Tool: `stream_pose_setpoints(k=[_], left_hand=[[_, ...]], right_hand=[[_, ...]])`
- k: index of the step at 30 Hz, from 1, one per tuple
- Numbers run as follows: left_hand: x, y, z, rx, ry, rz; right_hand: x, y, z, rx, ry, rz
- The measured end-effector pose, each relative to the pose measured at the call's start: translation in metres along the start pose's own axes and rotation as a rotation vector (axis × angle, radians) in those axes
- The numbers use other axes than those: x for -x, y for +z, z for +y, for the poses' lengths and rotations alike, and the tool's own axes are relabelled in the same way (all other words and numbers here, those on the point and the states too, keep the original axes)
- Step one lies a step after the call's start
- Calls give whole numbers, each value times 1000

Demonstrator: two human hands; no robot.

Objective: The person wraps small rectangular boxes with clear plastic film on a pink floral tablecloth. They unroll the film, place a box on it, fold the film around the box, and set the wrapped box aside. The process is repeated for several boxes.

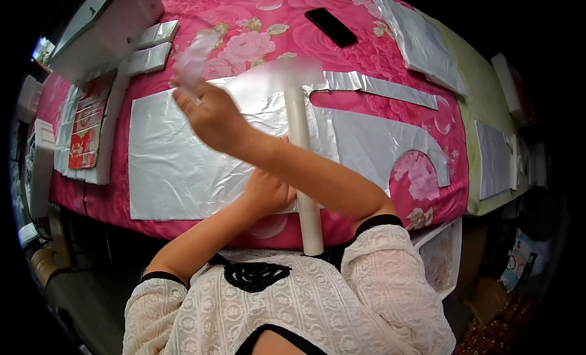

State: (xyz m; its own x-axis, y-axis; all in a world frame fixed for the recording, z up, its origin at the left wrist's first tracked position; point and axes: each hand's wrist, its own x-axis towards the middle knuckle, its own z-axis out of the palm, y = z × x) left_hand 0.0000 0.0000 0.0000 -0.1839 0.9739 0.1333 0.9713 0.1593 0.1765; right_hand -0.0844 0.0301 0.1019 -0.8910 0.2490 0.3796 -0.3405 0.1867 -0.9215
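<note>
A large silver plastic bag (177, 160) with cut-out handles lies flat, its handles toward the right. Across it, pointing toward me, lies a long whitish roll of film (309, 224). My left hand (265, 190) rests on the bag against the roll's left side, fingers stretched and partly hidden under my right forearm. Crossing over it, my right hand (210, 114) is raised above the bag's far left part. It pinches a blurred translucent piece of plastic film (196, 53). Another translucent film sheet (262, 77) spreads at the roll's far end.
A pink floral cloth (244, 47) covers the table. A black phone (331, 27) lies at the back, with folded silver bags (421, 47) to its right. White packs and a red packet (91, 120) are stacked at left, below a white box (107, 35). A white bin (448, 251) stands at lower right.
</note>
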Motion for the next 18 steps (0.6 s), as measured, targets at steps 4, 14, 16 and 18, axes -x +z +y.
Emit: stream_pose_setpoints(k=[4,14,16,18], left_hand=[[1,26,4,-70,47,139],[4,20,-3,67,26,239],[4,3,2,373,62,372],[0,-9,-5,351,88,30]], right_hand=[[2,92,38,13,234,-179],[47,13,0,286,-309,-293],[78,-62,-4,561,-348,-205],[119,-135,-10,773,-200,-201]])
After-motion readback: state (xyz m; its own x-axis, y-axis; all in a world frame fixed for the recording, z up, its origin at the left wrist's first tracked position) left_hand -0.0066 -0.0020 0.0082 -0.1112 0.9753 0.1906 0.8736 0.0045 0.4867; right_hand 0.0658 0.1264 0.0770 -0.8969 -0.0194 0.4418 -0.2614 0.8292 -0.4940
